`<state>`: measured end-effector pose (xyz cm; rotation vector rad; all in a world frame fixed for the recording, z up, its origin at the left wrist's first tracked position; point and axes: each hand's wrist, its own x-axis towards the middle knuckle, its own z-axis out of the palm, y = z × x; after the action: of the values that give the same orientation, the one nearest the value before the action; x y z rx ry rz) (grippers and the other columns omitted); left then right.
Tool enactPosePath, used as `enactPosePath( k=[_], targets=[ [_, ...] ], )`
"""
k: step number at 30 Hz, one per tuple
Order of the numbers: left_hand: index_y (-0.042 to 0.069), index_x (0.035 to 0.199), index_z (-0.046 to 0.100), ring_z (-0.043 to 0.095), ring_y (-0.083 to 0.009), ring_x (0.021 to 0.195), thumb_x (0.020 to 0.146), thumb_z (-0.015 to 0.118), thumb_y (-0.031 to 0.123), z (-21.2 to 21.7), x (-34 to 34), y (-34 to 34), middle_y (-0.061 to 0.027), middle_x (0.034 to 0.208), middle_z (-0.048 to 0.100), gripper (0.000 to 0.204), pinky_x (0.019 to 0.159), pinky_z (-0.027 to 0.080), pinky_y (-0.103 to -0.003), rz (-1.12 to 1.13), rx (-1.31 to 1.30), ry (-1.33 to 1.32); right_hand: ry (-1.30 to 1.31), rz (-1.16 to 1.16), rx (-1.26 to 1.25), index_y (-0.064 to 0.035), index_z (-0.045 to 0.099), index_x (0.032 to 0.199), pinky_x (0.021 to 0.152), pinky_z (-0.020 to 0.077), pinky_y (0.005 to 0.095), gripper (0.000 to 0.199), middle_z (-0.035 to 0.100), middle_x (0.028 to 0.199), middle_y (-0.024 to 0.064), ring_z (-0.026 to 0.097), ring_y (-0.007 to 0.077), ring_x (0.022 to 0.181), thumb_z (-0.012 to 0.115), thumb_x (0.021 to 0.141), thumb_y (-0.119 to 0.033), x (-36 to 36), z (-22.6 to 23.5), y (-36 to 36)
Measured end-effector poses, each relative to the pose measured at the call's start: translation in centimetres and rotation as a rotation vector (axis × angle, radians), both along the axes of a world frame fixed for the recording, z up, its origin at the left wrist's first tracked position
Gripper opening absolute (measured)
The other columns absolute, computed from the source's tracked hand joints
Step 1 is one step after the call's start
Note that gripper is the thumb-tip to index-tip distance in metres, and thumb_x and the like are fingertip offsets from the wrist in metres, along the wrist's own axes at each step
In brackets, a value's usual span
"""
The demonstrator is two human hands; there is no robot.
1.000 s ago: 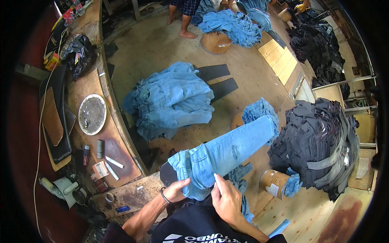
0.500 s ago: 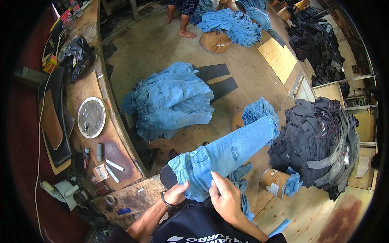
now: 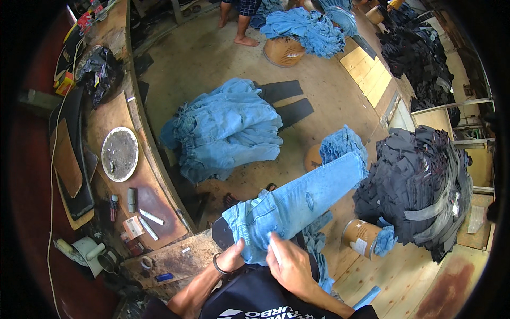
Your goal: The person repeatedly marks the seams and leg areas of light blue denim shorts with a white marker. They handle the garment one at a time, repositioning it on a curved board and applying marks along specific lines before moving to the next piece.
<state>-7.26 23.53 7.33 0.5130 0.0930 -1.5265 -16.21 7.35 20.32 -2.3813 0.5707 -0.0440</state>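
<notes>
One denim garment (image 3: 289, 208) against left grip (image 3: 230, 258)

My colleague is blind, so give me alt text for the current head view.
A person's left hand grips light-blue jeans spread before them while the right hand holds a slim white stick at the jeans. Heaped blue denim lies beyond, a workbench at left, stacked dark cloth at right.

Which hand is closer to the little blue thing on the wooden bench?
Left. The left hand is at the edge of the blue jeans, just right of the little blue thing. The right hand, holding a white stick, is farther right.
</notes>
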Motion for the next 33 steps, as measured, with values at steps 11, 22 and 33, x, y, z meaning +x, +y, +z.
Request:
enactPosePath(
  k=[11, 22, 33],
  targets=[
    [0.01, 0.17, 0.021, 0.037, -0.0318, 0.157, 0.096, 0.057, 0.077, 0.2, -0.3, 0.1, -0.013, 0.171, 0.036, 0.106, 0.13, 0.027, -0.054, 0.045, 0.0, 0.0, 0.024, 0.005, -0.045, 0.0049, 0.063, 0.131, 0.063, 0.0565, 0.0419, 0.04, 0.066, 0.082, 0.0138, 0.068, 0.0313, 0.069, 0.074, 0.095, -0.008, -0.5, -0.5, -0.6],
    [0.01, 0.17, 0.022, 0.038, -0.0323, 0.156, 0.097, 0.053, 0.078, 0.7, -0.9, -0.3, -0.014, 0.171, 0.036, 0.105, 0.129, 0.029, -0.054, 0.144, 0.023, -0.045, 0.005, -0.102, 0.029, 0.0061, 0.063, 0.131, 0.066, 0.0569, 0.0431, 0.038, 0.067, 0.085, 0.0161, 0.068, 0.033, 0.072, 0.071, 0.097, -0.008, -0.6, -0.2, -1.9],
    [0.001, 0.164, 0.034, 0.048, -0.0316, 0.149, 0.098, 0.072, 0.055, -4.1, -3.3, 2.0, -0.0128, 0.162, 0.05, 0.093, 0.126, 0.034, -0.051, 0.212, 0.289, -0.076, -0.081, -0.763, 0.241, -0.0024, 0.053, 0.139, 0.072, 0.0551, 0.0287, 0.041, 0.074, 0.107, 0.013, 0.071, 0.0165, 0.085, 0.067, 0.107, -0.023, -5.7, -9.5, -27.5]
  ],
)
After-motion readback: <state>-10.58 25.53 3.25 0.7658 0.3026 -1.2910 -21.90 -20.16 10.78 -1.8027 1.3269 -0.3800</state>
